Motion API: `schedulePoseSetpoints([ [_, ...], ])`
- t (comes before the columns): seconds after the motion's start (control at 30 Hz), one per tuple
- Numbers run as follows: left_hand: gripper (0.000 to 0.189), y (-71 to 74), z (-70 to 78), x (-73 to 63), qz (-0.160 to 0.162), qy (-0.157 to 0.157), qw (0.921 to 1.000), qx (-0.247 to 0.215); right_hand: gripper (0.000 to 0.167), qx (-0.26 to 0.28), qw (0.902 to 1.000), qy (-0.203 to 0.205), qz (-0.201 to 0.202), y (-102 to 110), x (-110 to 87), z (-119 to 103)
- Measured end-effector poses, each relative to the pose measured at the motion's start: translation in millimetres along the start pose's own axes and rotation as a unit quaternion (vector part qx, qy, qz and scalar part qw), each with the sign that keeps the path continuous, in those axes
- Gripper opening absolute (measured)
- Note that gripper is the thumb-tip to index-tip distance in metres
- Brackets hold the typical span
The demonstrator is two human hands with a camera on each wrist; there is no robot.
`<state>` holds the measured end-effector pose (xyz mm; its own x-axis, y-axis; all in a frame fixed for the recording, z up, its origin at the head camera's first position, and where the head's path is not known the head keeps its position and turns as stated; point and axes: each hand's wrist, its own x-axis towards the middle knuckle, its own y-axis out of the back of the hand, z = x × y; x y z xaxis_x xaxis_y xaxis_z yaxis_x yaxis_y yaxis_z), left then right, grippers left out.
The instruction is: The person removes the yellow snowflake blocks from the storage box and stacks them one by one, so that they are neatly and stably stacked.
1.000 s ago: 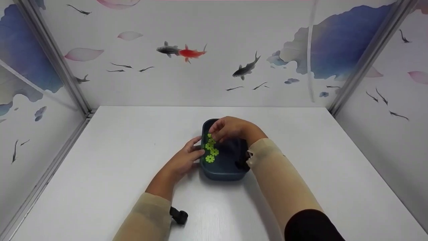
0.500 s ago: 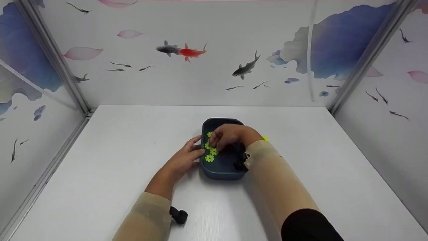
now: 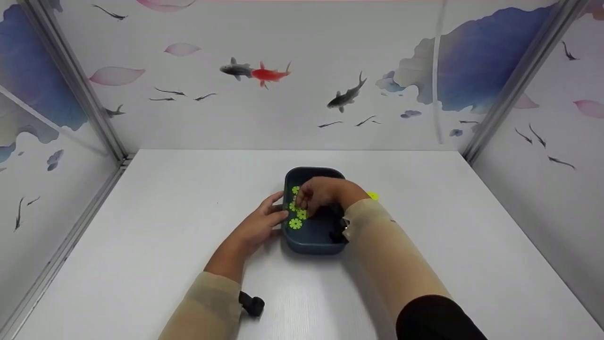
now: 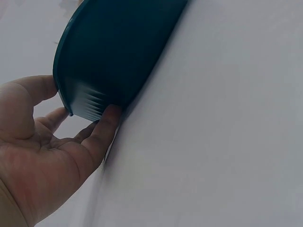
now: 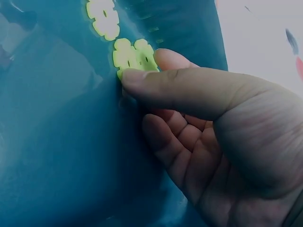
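Note:
A dark blue-green box (image 3: pixel 314 246) stands on the table, with several yellow-green flower-shaped plastic discs (image 3: pixel 296 223) lying in a row along its left side. My left hand (image 3: pixel 257 226) touches the outside of the box's left wall; in the left wrist view the thumb is at the rim and fingertips rest lower on the ribbed wall (image 4: pixel 90 101). Inside the box, my right hand (image 3: pixel 321 194) pinches at a disc (image 5: pixel 123 56) between thumb and forefinger, its other fingers curled. Part of that disc is hidden by the thumb. Another disc (image 5: pixel 103 19) lies just beyond it.
A yellow-green piece (image 3: pixel 373 195) shows on the table right of the box, partly behind my right wrist. White table surface (image 3: pixel 155 203) spreads around the box. Patterned panels (image 3: pixel 292 108) stand at the back and both sides.
My right hand has moved slightly nearer to me inside the box, uncovering its far end and the yellow-green piece beyond the wrist. My left hand and the box have barely moved.

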<state>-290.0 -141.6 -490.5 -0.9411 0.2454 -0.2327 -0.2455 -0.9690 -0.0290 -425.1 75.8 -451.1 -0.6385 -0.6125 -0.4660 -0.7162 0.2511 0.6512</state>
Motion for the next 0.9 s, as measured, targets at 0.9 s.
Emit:
schedulePoseSetpoints([
  [0.9,0.066,0.8,-1.7,2.2,0.002,-0.002,1.0,0.003,0.032,-0.039,0.9982,-0.045,0.011,-0.6,-6.0,-5.5],
])
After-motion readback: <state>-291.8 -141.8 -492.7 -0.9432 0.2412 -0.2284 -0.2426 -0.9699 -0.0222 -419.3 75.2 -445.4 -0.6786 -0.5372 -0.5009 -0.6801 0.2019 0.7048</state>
